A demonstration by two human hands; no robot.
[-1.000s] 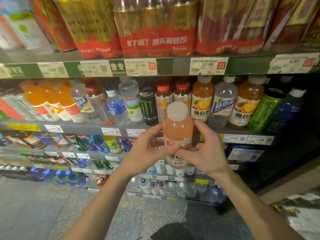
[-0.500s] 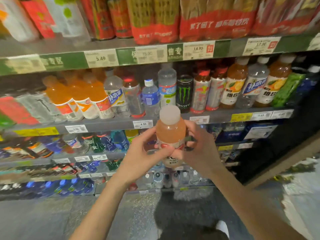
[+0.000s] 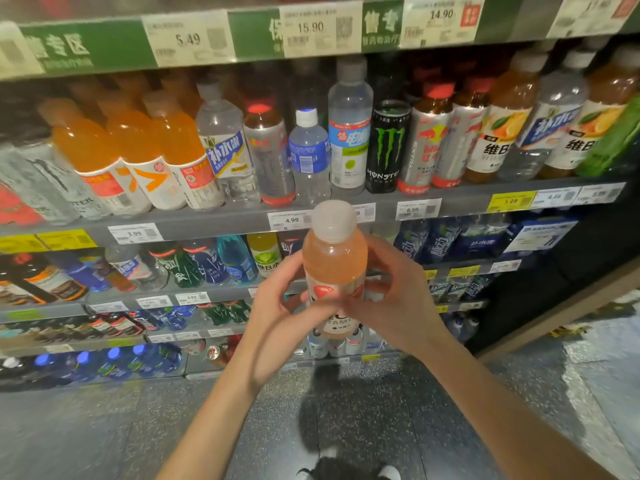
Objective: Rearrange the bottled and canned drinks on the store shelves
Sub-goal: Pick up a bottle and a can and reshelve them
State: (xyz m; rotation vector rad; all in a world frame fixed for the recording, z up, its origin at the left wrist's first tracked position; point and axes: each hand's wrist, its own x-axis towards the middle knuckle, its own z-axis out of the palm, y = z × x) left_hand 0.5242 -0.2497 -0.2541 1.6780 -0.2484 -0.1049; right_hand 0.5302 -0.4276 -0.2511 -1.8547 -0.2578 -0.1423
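Observation:
A pale peach drink bottle (image 3: 334, 258) with a white cap stands upright in front of me, below the middle shelf's edge. My left hand (image 3: 277, 317) grips its label from the left, thumb across the front. From the right, my right hand (image 3: 398, 303) wraps the same bottle, its fingers behind it. The middle shelf (image 3: 214, 221) carries orange sports drinks (image 3: 138, 147), clear water bottles (image 3: 227, 147), a blue-labelled small bottle (image 3: 308, 157), a black Monster can (image 3: 386, 147), red-capped drinks (image 3: 427, 140) and vitamin drink bottles (image 3: 498, 129).
Lower shelves (image 3: 156, 299) hold green, blue and dark bottles in rows. The top shelf rail (image 3: 207, 39) bears price tags. Dark speckled floor (image 3: 104, 427) lies below, with my shoes (image 3: 346, 471) at the bottom. A wooden shelf end (image 3: 554, 317) runs at the right.
My view has shifted left along the shelves and closer. Both hands keep holding the peach bottle in front of me, now slightly lower against the middle shelf's edge.

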